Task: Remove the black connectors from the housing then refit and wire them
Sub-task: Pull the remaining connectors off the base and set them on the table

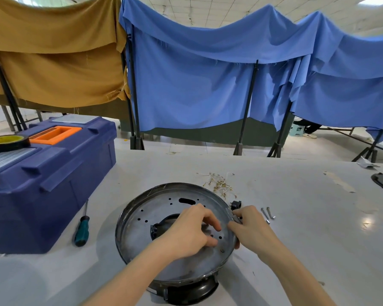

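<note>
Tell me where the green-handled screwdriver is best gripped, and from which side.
Grip the screwdriver by its thick green handle, which lies toward the person with the thin shaft pointing away. Come from above, probably; the blue toolbox crowds its left side.

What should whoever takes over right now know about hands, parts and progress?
Left hand: curled fingers on the housing plate; any hold unclear.
Right hand: pinches a small grey part at the housing's right rim.
One black connector lies on the table outside that rim, two screws right of it, screwdriver left of the housing.
Done: that connector looks out. Left: refit and wire.
</note>
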